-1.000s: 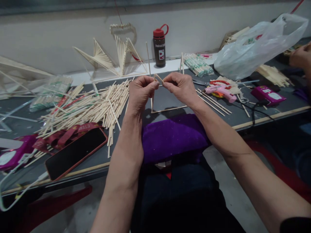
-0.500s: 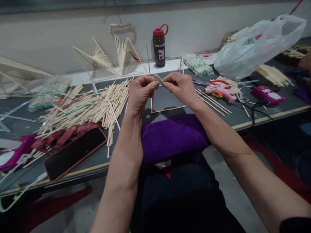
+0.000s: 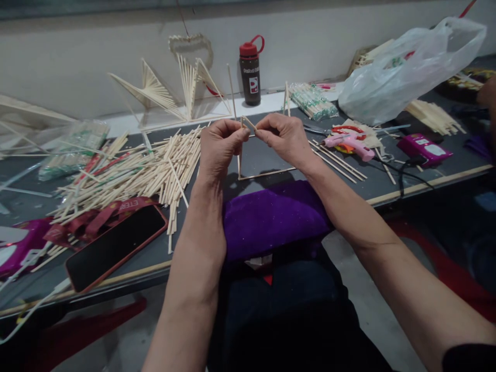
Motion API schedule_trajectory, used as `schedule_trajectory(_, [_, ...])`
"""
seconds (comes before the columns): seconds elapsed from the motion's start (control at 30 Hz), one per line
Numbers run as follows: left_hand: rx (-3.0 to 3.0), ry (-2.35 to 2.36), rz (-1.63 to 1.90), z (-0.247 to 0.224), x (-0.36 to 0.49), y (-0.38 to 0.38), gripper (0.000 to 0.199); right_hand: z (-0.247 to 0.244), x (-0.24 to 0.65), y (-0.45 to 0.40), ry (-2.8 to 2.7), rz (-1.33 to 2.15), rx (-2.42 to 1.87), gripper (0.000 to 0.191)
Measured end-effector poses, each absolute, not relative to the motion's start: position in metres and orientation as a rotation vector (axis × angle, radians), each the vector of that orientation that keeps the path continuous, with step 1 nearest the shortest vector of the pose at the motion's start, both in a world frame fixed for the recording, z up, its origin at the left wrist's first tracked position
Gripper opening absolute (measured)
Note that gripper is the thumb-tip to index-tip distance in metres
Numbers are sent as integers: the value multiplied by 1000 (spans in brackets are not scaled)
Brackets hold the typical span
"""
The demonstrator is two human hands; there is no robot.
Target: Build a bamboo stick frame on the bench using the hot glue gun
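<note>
Thin wooden sticks form a frame (image 3: 267, 174) on the dark table, with uprights at its corners. My left hand (image 3: 222, 142) pinches the top of its near-left upright. Between finger and thumb, my right hand (image 3: 282, 137) grips a slanting wooden stick (image 3: 249, 123) whose far end meets the upright's tip at my left fingers. The joint itself is partly covered by my fingertips. To the left of my left hand lies a big heap of loose sticks (image 3: 155, 170). Right of my right hand are several loose sticks (image 3: 337, 161) and a pink glue gun (image 3: 352, 145).
A purple cloth (image 3: 271, 219) hangs at the table's front edge. Behind stand a dark bottle (image 3: 250, 77) with a red lid and finished stick models (image 3: 155, 95). A phone (image 3: 116, 248) lies front left. A plastic bag (image 3: 403, 77) and a magenta box (image 3: 424, 150) are on the right.
The view has shifted slightly, so everything sits a little further left. Both hands keep the same pinching hold on the sticks.
</note>
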State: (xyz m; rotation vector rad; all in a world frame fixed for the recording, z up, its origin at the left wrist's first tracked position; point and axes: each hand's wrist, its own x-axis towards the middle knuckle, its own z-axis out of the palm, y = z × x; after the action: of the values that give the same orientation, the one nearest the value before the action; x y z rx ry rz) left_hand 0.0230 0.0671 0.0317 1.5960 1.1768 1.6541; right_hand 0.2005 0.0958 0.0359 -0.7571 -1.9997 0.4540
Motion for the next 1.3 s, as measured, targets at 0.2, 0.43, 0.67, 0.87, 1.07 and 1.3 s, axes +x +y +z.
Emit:
schedule_trajectory(0.2, [1546, 1173, 1654, 35, 26, 65, 17, 35, 200, 98, -2002, 437, -752, 17])
schedule_trajectory(0.43, [1510, 1178, 1658, 36, 27, 64, 17, 35, 200, 97, -1995, 453, -731, 16])
schedule_trajectory(0.67, [1539, 1173, 1653, 35, 25, 64, 15, 37, 200, 95, -1994, 464, -743, 14])
schedule_trajectory(0.87, [1575, 1164, 1648, 34, 23, 64, 12, 38, 201, 93, -1985, 467, -770, 16])
schedule_trajectory(1.07, [1608, 1184, 1633, 32, 20, 64, 6, 36, 202, 93, -1970, 461, -799, 18])
schedule_trajectory(1.3, [1603, 1206, 1611, 31, 17, 64, 4, 35, 203, 93, -1960, 472, -797, 23])
